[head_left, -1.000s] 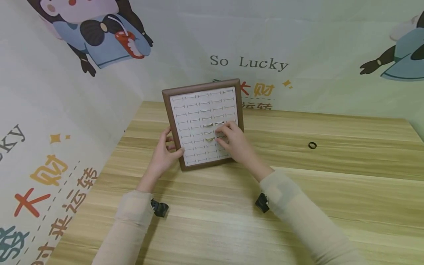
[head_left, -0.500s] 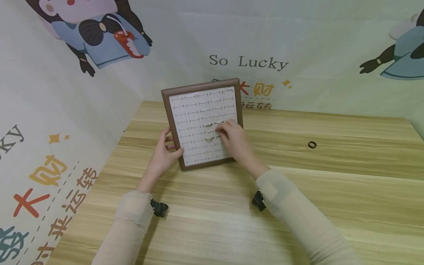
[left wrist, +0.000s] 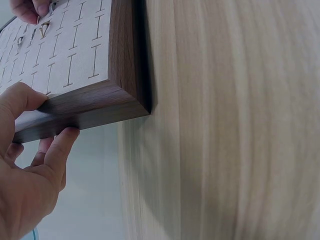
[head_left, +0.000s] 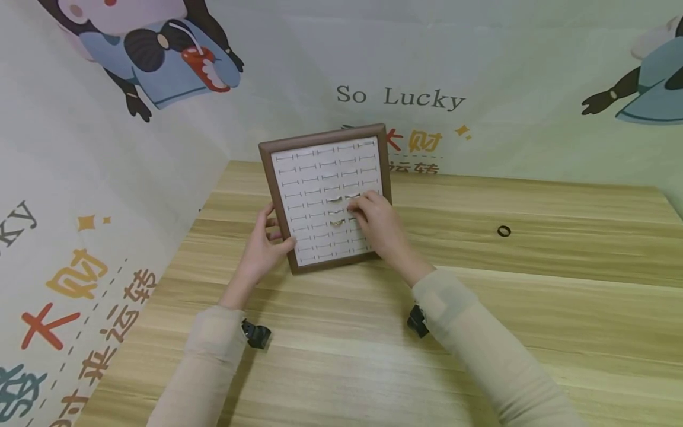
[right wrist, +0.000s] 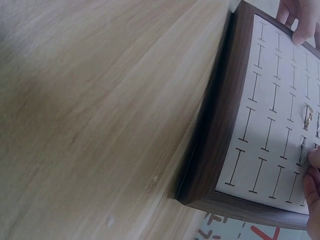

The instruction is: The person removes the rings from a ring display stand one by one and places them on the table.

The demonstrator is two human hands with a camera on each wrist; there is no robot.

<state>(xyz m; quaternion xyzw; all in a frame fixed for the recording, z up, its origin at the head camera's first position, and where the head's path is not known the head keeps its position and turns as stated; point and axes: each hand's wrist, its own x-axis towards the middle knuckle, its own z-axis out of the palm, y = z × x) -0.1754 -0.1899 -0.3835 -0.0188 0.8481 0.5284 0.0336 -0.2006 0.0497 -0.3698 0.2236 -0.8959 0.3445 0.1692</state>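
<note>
A ring display board (head_left: 315,237), brown-framed with a white slotted pad, stands tilted on the table. My left hand (head_left: 264,246) grips its left edge, thumb in front and fingers behind, as the left wrist view shows on the dark frame (left wrist: 85,107). My right hand (head_left: 381,225) is at the pad's right half, thumb and forefinger pinching at a slot; the ring there is mostly hidden by the fingertips. Beside them sit a silver ring (right wrist: 303,151) and a gold ring (right wrist: 308,116) in slots. Several other rings stand in the middle rows.
A black ring (head_left: 504,231) lies on the wooden table (head_left: 533,332), to the right of the board. Behind the table hangs a printed cloth (head_left: 512,77) with cartoon figures and lettering.
My right hand's thumb has drawn up to the forefinger at the slot, and its wrist has shifted slightly left. The left hand and board hold nearly still.
</note>
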